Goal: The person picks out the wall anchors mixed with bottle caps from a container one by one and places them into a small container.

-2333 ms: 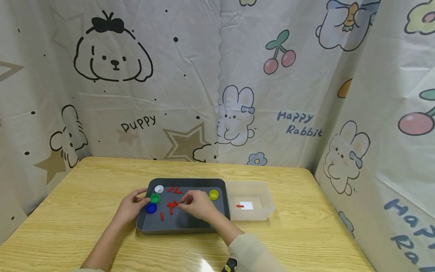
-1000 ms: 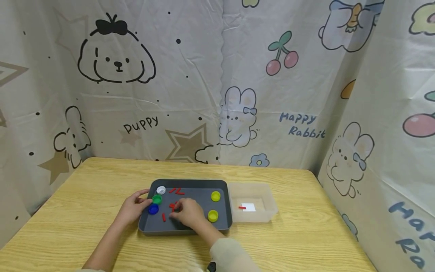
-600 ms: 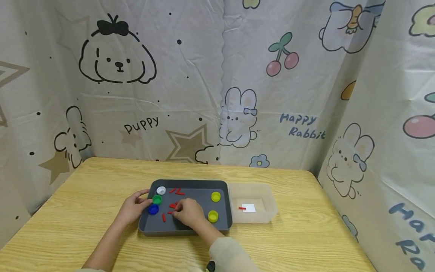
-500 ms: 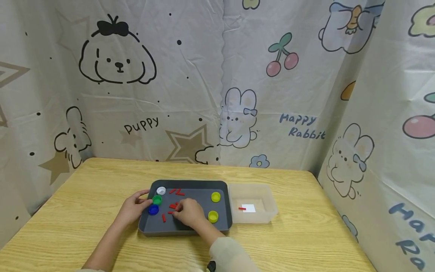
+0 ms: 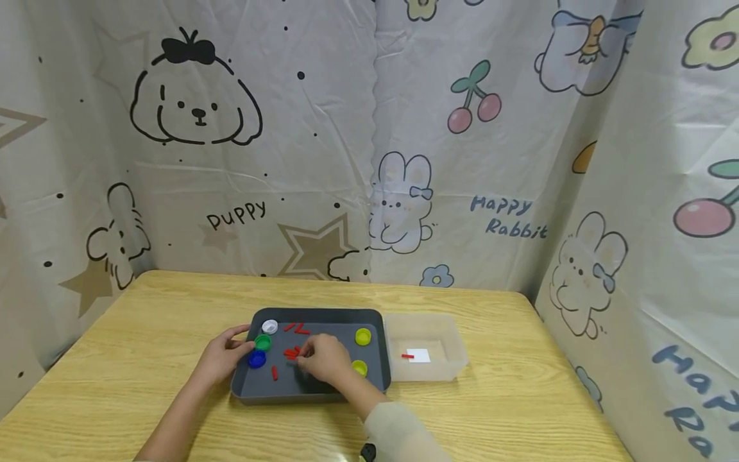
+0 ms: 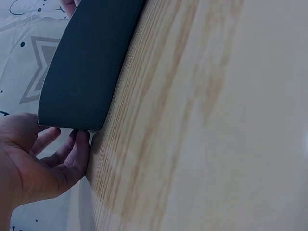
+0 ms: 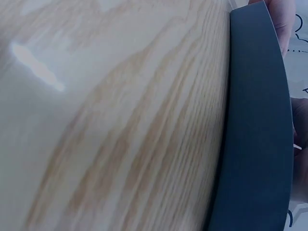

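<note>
A dark grey tray (image 5: 254, 388) stands on the table. My left hand (image 5: 219, 359) grips its left end; in the left wrist view the fingers (image 6: 72, 163) lie curled against the outer wall. Above the tray's middle, my right hand (image 5: 326, 359) has thumb and fingertips together at the right end of a red stick (image 5: 291, 358), pinching it; the fingers partly hide that end. More red sticks are bunched right behind it. One separate red stick (image 5: 274, 373) lies nearer the front. Another group of red sticks (image 5: 303, 332) lies near the tray's back edge.
White (image 5: 269, 327), green and blue round caps (image 5: 256, 359) line the tray's left side. Two yellow caps (image 5: 362, 336) sit at its right, the nearer partly behind the right wrist. A translucent bin (image 5: 453, 366) beside the tray holds a white card (image 5: 423, 356) and a red stick.
My right hand has moved from the bunched sticks toward the front, then slightly back. The red stick at its fingertips has turned crosswise and moved beside the bunch. My left hand keeps its place.
</note>
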Motion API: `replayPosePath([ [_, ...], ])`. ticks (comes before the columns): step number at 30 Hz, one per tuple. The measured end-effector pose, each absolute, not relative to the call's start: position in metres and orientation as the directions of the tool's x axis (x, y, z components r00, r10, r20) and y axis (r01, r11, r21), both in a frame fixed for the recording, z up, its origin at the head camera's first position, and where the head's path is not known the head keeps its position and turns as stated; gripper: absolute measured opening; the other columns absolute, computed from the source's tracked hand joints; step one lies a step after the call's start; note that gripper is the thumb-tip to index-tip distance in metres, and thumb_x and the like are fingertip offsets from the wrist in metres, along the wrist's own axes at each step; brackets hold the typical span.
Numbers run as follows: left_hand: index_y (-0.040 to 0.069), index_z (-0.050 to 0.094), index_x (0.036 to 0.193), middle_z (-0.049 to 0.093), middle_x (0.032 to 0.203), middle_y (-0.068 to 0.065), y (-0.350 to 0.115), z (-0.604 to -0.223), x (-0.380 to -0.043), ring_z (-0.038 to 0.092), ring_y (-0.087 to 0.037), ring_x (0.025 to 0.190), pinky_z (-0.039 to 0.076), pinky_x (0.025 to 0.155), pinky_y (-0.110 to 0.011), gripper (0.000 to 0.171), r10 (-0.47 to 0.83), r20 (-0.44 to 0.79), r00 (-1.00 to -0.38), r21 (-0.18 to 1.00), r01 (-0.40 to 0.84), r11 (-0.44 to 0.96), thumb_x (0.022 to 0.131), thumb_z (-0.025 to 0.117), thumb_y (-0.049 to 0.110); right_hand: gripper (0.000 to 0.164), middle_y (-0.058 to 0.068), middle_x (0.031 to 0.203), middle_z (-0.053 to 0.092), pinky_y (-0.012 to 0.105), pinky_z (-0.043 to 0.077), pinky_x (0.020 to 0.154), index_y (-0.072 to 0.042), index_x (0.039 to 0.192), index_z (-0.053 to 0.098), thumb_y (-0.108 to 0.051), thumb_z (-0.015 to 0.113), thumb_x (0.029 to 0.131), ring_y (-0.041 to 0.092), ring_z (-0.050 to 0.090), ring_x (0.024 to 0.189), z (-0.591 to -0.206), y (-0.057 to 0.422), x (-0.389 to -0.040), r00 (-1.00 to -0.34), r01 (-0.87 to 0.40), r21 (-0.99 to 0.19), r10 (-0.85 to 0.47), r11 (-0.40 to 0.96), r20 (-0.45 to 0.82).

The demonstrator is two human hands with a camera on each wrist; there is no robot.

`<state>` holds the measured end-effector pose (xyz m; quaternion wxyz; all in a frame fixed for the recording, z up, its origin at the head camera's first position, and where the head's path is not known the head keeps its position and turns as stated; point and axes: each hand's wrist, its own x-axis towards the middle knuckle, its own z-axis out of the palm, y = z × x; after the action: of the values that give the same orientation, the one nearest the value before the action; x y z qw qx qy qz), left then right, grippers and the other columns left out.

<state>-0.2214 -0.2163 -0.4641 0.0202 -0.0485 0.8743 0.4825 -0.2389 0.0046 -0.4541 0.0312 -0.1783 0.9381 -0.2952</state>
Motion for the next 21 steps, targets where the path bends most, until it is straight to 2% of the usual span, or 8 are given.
replayPosePath([
  [21, -0.002, 0.041, 0.137, 0.060, 0.113, -0.027, -0.218, -0.467, -0.221, 0.061, -0.030, 0.099, 0.050, 0.077, -0.035, 0.053, -0.062, -0.077, -0.995, 0.851, -0.098, 0.517, 0.093, 0.056, 0.023, 0.008, -0.009, 0.067, 0.053, 0.017, 0.036, 0.049, -0.015, 0.079, 0.068, -0.023, 0.070, 0.083, 0.002, 0.043, 0.054, -0.424, 0.032, -0.226, -0.874, -0.448, -0.543, -0.477, 0.710, 0.097],
])
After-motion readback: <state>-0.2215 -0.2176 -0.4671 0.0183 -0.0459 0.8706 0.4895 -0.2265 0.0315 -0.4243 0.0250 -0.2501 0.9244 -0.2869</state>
